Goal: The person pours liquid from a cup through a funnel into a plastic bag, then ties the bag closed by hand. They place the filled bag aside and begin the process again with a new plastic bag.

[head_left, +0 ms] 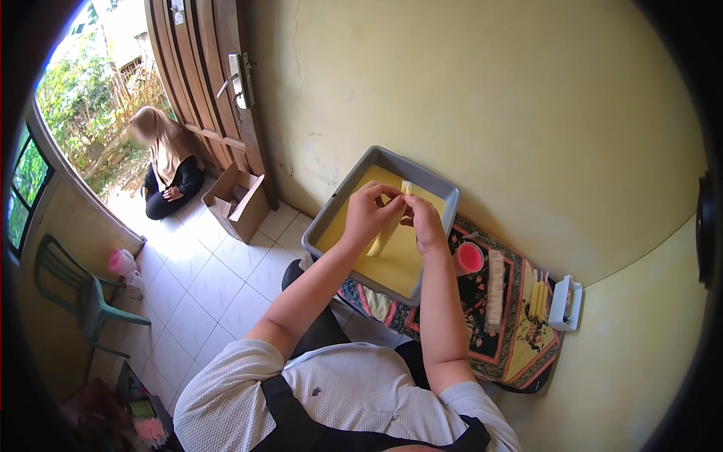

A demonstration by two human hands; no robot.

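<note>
My left hand [369, 213] and my right hand [425, 224] are both closed on a long thin plastic sleeve of yellow liquid [384, 237], pinching its top end between them. They hold it above a grey rectangular tray [444, 192] filled with yellow liquid. The sleeve hangs down and to the left from my fingers.
A patterned cloth [520, 343] under the tray carries a pink round lid [469, 258], a strip of stacked items [495, 286], filled yellow sleeves [539, 295] and a white device [566, 303]. A cardboard box [237, 200] sits by the wooden door [203, 68]; a person [167, 162] sits outside. Green chair [83, 290] at left.
</note>
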